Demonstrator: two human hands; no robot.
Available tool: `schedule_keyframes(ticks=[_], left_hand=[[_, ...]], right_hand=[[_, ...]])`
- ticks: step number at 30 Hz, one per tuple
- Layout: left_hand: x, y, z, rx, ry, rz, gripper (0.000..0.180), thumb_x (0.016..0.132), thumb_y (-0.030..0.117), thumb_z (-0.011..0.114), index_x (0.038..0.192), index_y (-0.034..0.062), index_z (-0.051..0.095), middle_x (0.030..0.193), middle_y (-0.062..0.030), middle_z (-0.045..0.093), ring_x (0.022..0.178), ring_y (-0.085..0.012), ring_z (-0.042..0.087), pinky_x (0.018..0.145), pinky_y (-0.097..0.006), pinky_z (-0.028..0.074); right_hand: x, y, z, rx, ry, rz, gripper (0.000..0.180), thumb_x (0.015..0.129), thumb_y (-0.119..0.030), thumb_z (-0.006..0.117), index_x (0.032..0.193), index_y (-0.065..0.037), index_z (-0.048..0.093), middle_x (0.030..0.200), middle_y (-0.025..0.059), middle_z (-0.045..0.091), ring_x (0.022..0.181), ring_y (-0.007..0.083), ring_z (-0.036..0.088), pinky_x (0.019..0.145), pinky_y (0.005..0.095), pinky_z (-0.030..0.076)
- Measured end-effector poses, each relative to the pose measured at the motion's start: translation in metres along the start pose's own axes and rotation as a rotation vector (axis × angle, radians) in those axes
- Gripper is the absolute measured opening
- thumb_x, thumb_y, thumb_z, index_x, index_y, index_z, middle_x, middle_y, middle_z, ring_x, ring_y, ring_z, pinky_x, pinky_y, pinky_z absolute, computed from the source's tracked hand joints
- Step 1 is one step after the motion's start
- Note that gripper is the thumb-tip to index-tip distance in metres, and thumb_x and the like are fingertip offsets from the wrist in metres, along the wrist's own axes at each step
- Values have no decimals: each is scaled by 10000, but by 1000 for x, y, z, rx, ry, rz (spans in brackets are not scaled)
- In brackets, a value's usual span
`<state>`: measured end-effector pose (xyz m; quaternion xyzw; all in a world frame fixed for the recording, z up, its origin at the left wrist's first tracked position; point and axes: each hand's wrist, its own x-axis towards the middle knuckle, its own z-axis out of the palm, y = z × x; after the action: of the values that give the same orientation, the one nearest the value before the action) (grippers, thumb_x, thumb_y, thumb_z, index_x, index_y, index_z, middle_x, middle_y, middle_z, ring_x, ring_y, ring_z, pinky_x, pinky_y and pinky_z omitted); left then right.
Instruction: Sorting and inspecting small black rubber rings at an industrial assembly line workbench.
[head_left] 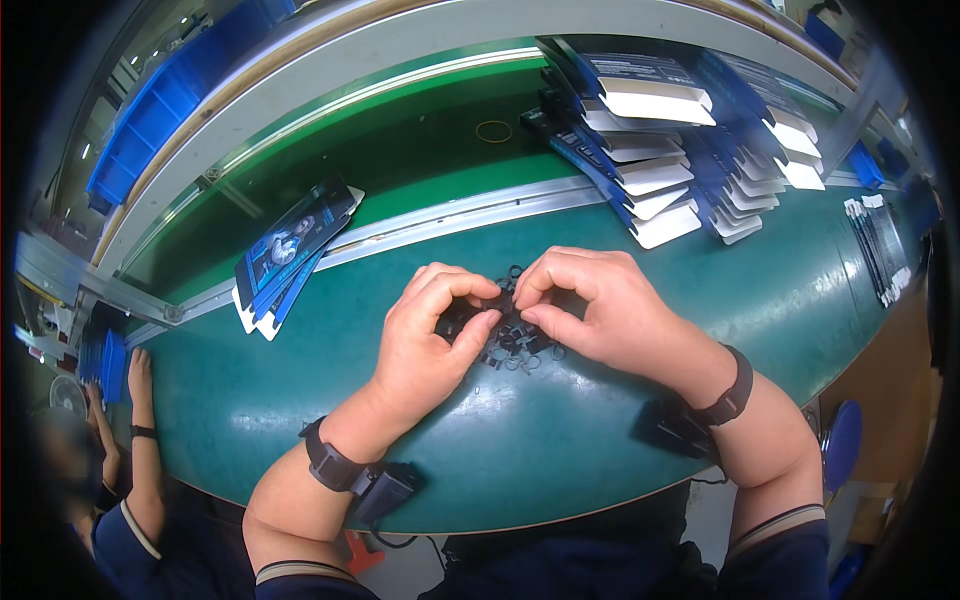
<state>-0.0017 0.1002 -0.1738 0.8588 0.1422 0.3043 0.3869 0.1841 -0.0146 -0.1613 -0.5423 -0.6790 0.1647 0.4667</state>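
Both my hands meet over a pile of small black and grey pieces (pixel 520 348), some of them ring- or loop-shaped, on the green tabletop (pixel 270 385). My left hand (pixel 428 325) is closed in a pinch, thumb against fingers. Facing it, my right hand (pixel 590 300) pinches in the same way, its fingertips almost touching the left ones. Something small and dark shows between the two sets of fingertips, but its kind is hidden. Part of the pile lies behind the fingers.
Stacks of flat blue-and-white cartons (pixel 650 160) stand at the back right. A few similar cartons (pixel 290 255) lean at the back left. Thin packaged strips (pixel 875 250) lie at the far right. Beyond the left end sits another person, an arm (pixel 145 440) on the table.
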Motion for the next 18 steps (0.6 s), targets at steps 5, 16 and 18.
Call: schedule_keyframes(ticks=[5, 16, 18], left_hand=[[1, 6, 3, 52, 55, 52, 259, 749, -9, 753, 976, 68, 654, 928, -59, 632, 822, -184, 599, 730, -303, 508], [-3, 4, 1, -7, 21, -15, 271, 800, 74, 777, 1033, 31, 646, 984, -78, 641, 883, -167, 605, 830, -294, 497], [-3, 5, 0, 1, 19, -19, 268, 800, 75, 778, 1030, 30, 648, 984, -77, 642, 882, -165, 605, 829, -293, 497]], right_hand=[[1, -9, 1, 25, 46, 54, 145, 809, 0, 690, 932, -31, 618, 851, 94, 644, 720, 199, 662, 630, 314, 526], [0, -11, 3, 82, 84, 89, 173, 803, 10, 709, 941, -26, 612, 848, 87, 639, 687, 168, 650, 615, 293, 528], [-1, -11, 3, 53, 73, 79, 167, 801, 11, 709, 931, -28, 612, 847, 88, 637, 688, 172, 654, 612, 295, 527]])
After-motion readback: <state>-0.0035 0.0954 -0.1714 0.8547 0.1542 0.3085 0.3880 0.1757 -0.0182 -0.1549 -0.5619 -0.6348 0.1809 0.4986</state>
